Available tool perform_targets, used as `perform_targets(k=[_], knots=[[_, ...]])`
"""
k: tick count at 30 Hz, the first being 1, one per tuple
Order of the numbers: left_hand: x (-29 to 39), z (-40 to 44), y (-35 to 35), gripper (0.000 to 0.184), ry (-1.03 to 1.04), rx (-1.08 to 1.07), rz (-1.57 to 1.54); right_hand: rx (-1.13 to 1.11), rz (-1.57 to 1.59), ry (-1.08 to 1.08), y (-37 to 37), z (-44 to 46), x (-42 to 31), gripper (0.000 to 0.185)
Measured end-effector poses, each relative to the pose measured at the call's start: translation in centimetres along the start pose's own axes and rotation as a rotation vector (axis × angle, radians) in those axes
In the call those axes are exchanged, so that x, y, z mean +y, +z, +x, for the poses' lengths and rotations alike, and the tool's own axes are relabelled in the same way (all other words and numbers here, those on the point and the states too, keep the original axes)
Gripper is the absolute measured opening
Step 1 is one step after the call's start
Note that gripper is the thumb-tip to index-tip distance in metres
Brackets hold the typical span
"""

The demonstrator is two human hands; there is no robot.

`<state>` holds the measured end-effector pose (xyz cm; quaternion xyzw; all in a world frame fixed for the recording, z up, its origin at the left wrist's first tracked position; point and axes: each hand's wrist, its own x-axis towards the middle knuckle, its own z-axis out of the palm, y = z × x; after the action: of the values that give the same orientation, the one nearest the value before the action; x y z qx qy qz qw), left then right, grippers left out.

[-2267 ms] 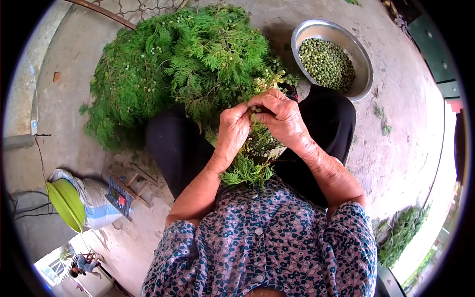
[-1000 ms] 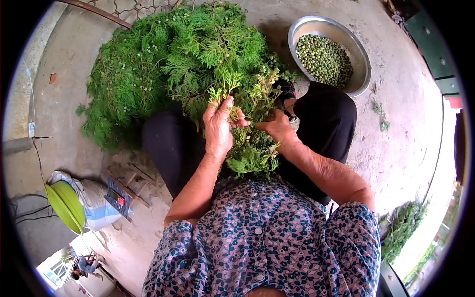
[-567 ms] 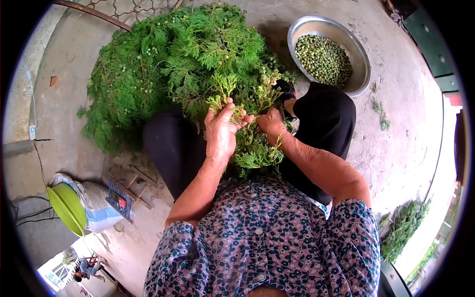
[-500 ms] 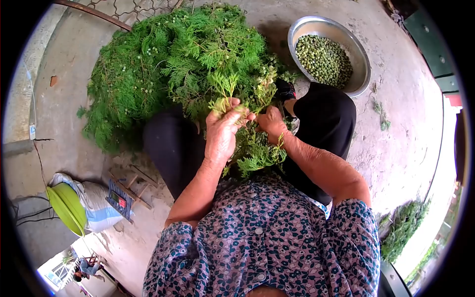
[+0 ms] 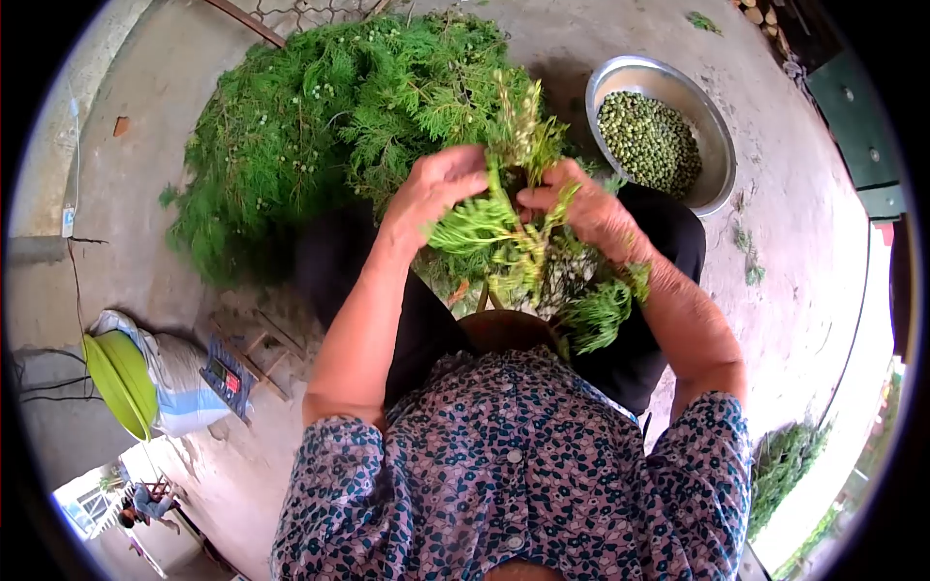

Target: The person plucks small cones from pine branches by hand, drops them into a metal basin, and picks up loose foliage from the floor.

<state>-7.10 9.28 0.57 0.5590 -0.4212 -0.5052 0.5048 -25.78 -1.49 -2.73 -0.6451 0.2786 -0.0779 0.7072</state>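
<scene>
On the concrete floor (image 5: 145,208), left of centre, a big branch pile (image 5: 271,184) shows pale round cones in places, so plenty looks left to do. Next, left hand (image 5: 436,194): fingers loosely curled, motion-blurred, cannot tell if they grip anything. Between both hands, above the lap, a leafy branch (image 5: 523,247), pale clustered tips at top; how much it bears is unclear. Right hand (image 5: 586,215): fingers bent in against the stems, little gap; blur hides whether they pinch. Further right, metal bowl (image 5: 712,140) holds a layer of loose green balls (image 5: 647,140), so that share looks done; partway overall, my guess. Materials, same order: lime-green tub (image 5: 118,382), smooth, plastic-looking, against a white-and-blue sack (image 5: 189,382), creased, woven-looking; pile dense, feathery, mounded; leafy branch yellower, fan-like sprays, thin stems; bowl round, wide-rimmed, shiny on the lip, duller inside; balls small, roundish, green to brownish. Floor grey, stained, rough-looking, with stray sprigs (image 5: 750,257) near the bowl.
</scene>
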Motion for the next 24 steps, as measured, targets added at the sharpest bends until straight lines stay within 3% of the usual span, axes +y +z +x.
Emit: perform_targets(k=[1, 2, 3, 7, 10, 11, 14, 15, 17, 21, 24], knots=[[1.4, 0.4, 0.3, 0.061, -0.021, 0.010, 0.124, 0.028, -0.071, 0.065, 0.0, 0.5, -1.3, 0.054], [2.1, 0.8, 0.8, 0.056, -0.009, 0.010, 0.124, -0.116, 0.043, 0.101, -0.3, 0.9, -3.1, 0.059], [1.8, 1.4, 0.9, 0.054, -0.025, -0.015, 0.017, -0.125, -0.025, 0.020, -2.8, 2.9, 0.0, 0.057], [1.4, 3.4, 1.0, 0.043, 0.108, 0.065, -0.238, -0.112, -0.045, -0.137, -1.3, 1.7, -4.5, 0.026], [1.1, 4.2, -0.1, 0.038, 0.064, 0.000, -0.267, -0.284, -0.133, -0.050, -0.5, 1.5, -7.7, 0.030], [0.9, 4.5, -0.5, 0.039, 0.007, -0.080, -0.370, -0.268, -0.193, -0.019, -0.2, 1.4, -8.2, 0.031], [0.1, 4.4, -0.4, 0.043, -0.111, -0.074, -0.299, -0.262, -0.323, 0.082, -0.2, 1.8, -7.1, 0.038], [0.3, 4.0, -0.3, 0.044, -0.105, -0.059, -0.303, -0.238, -0.084, -0.035, -1.4, 3.1, -2.8, 0.044], [-1.3, 4.2, -0.4, 0.038, -0.076, 0.004, -0.334, -0.221, -0.164, -0.114, -0.1, 2.9, -5.3, 0.061], [-1.2, 3.3, -0.2, 0.030, -0.054, 0.091, -0.402, -0.271, -0.121, 0.027, 0.4, 3.6, -5.7, 0.056], [-0.4, 3.1, -0.5, 0.027, -0.031, 0.175, -0.397, -0.163, -0.058, -0.092, 1.5, 4.7, -5.3, 0.048]])
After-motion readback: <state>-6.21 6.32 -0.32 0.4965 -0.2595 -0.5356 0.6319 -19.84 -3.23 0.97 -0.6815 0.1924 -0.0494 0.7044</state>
